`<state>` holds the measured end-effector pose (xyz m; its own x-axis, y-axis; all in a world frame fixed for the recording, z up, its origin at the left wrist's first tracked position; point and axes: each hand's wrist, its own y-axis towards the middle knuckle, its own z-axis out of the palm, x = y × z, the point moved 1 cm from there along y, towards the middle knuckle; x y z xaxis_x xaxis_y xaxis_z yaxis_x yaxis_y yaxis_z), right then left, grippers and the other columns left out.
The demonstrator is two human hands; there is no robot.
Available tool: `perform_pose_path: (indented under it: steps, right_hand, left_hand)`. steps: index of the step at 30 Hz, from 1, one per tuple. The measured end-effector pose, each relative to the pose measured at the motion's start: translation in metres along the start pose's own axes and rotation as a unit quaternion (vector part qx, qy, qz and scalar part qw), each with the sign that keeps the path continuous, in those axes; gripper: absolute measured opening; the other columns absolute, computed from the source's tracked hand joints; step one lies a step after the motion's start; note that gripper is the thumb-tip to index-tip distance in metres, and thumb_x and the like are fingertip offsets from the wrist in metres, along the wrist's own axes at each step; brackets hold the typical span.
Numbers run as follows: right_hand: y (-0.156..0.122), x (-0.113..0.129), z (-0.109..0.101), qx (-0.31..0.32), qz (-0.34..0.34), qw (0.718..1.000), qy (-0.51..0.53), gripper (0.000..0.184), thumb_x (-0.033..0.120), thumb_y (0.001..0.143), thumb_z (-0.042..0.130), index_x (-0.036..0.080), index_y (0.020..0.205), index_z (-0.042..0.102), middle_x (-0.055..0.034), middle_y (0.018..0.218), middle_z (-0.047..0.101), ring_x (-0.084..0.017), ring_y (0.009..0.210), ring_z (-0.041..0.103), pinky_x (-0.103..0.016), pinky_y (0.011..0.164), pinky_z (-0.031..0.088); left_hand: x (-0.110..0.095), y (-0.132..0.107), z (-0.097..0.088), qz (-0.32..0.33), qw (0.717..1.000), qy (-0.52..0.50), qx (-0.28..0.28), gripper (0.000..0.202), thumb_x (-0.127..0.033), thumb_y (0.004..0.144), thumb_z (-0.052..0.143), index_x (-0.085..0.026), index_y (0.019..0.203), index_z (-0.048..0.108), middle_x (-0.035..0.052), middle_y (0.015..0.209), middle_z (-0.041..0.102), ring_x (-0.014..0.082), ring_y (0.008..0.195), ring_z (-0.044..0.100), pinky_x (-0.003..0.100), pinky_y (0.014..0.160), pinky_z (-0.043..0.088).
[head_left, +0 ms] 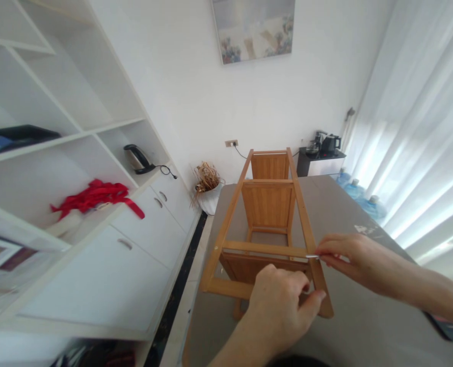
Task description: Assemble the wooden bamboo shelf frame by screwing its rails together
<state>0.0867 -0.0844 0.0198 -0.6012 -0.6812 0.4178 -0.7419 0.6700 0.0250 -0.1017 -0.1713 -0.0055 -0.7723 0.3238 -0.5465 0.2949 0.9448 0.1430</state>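
Lower centre, the wooden rack (269, 203) looked assembled except perhaps one joint (311, 249), right hand (344, 255) pinching a metal rod (312, 256), left hand (277, 300) curled, grip unclear.

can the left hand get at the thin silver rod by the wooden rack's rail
Likely yes: the left hand is close by at the near end of the wooden rack, and nothing seems to block the silver rod, though the right hand grips one end.

Red ribbon (92, 196) beside metal kettle (136, 158).
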Motion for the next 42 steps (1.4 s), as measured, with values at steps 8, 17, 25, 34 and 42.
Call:
perform_pose_path:
  steps: [8, 17, 25, 34, 42]
  right_hand:
    - [0.002, 0.008, -0.004, 0.019, -0.011, 0.998, -0.059, 0.024, 0.024, 0.093, 0.039, 0.022, 0.081, 0.059, 0.0, 0.078, 0.062, -0.013, 0.066, 0.057, -0.025, 0.059, 0.037]
    - [0.006, 0.016, -0.005, 0.035, -0.008, 0.997, -0.075, 0.024, 0.022, 0.093, 0.039, 0.021, 0.081, 0.059, 0.0004, 0.076, 0.062, -0.014, 0.067, 0.058, -0.026, 0.059, 0.036]
    - [0.01, 0.014, -0.003, 0.03, -0.004, 0.997, -0.077, 0.024, 0.021, 0.092, 0.04, 0.021, 0.078, 0.059, 0.0003, 0.075, 0.062, -0.013, 0.065, 0.058, -0.025, 0.058, 0.036]
    - [0.006, 0.013, -0.005, 0.018, -0.002, 0.997, -0.08, 0.024, 0.022, 0.09, 0.041, 0.021, 0.076, 0.061, -0.0001, 0.074, 0.064, -0.012, 0.062, 0.057, -0.024, 0.056, 0.036]
    - [0.074, -0.051, -0.035, -0.087, 0.123, 0.985, -0.085, 0.027, 0.031, 0.085, 0.047, 0.021, 0.089, 0.071, -0.0015, 0.074, 0.07, -0.016, 0.068, 0.062, -0.025, 0.059, 0.039]
  left_hand:
    - [0.0, 0.002, -0.002, -0.007, 1.0, -0.007, -0.002, 0.027, -0.036, 0.088, 0.052, -0.02, 0.069, 0.061, -0.0012, 0.07, 0.069, 0.016, 0.067, 0.061, 0.029, 0.064, 0.032]
    - [0.001, 0.001, -0.002, 0.0, 1.0, 0.029, 0.001, 0.029, -0.032, 0.09, 0.048, -0.019, 0.065, 0.057, -0.0006, 0.068, 0.067, 0.0155, 0.064, 0.06, 0.028, 0.059, 0.028]
    - [0.002, 0.001, -0.001, 0.004, 0.999, 0.035, 0.001, 0.029, -0.031, 0.091, 0.046, -0.019, 0.066, 0.057, -0.0002, 0.069, 0.067, 0.0158, 0.066, 0.06, 0.029, 0.061, 0.029]
    - [0.0, -0.001, -0.003, 0.01, 0.999, 0.035, -0.003, 0.028, -0.031, 0.091, 0.046, -0.019, 0.068, 0.057, -0.0008, 0.07, 0.068, 0.0151, 0.065, 0.061, 0.029, 0.06, 0.028]
    - [0.001, 0.0, -0.001, 0.007, 0.999, 0.031, 0.005, 0.028, -0.031, 0.09, 0.047, -0.019, 0.067, 0.058, -0.0006, 0.068, 0.068, 0.0156, 0.065, 0.061, 0.029, 0.061, 0.029]
